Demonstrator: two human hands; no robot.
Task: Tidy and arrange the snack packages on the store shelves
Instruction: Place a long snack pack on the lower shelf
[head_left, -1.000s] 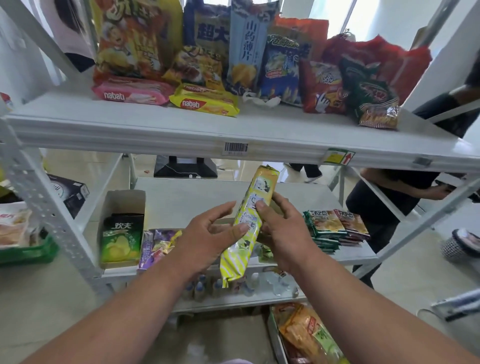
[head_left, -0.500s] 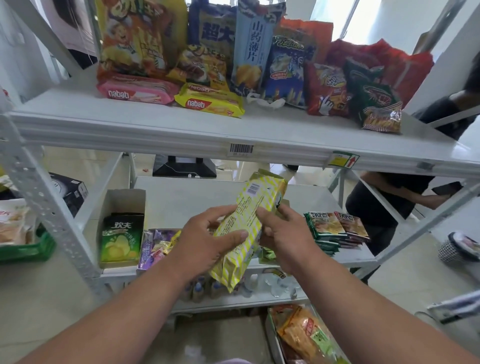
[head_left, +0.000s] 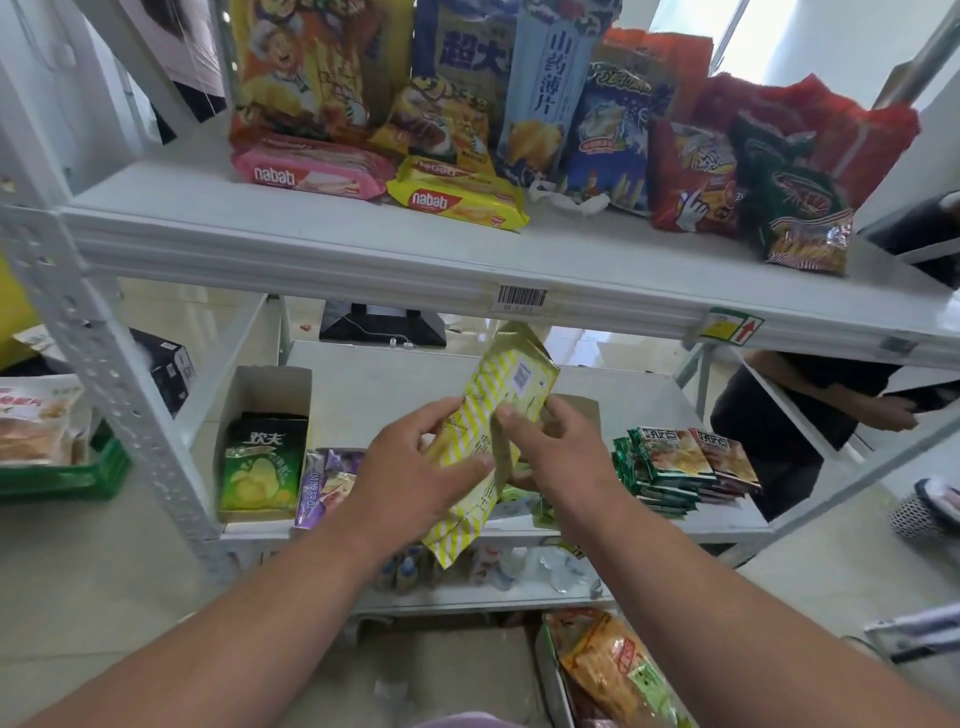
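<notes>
Both hands hold one yellow-striped snack packet (head_left: 483, 447) in front of the middle shelf (head_left: 395, 384), below the edge of the top shelf (head_left: 311, 244). Left hand (head_left: 410, 467) grip: fingers curled round the packet's left edge, thumb laid across its face near the middle. Right hand (head_left: 558, 452) grip: thumb and fingers pinch the packet's right edge, thumb on the printed face. Packet tilted, top end up and to the right, bottom end down-left past the middle shelf's front lip; back side with small print and a code patch faces the camera. Middle shelf: open cardboard box (head_left: 270, 395) at left with a green-black chip bag (head_left: 262, 462) inside, purple packets (head_left: 324, 483) just beside it, stack of small green and red packets (head_left: 675, 467) at right. Top shelf: pink nabati wafer pack (head_left: 311, 171) and yellow nabati wafer pack (head_left: 457, 197) lying flat in front, a row of tall snack bags standing behind, green bag (head_left: 795, 197) leaning at the right end. Another person (head_left: 795, 415) in dark clothes stands behind the shelf at right.
</notes>
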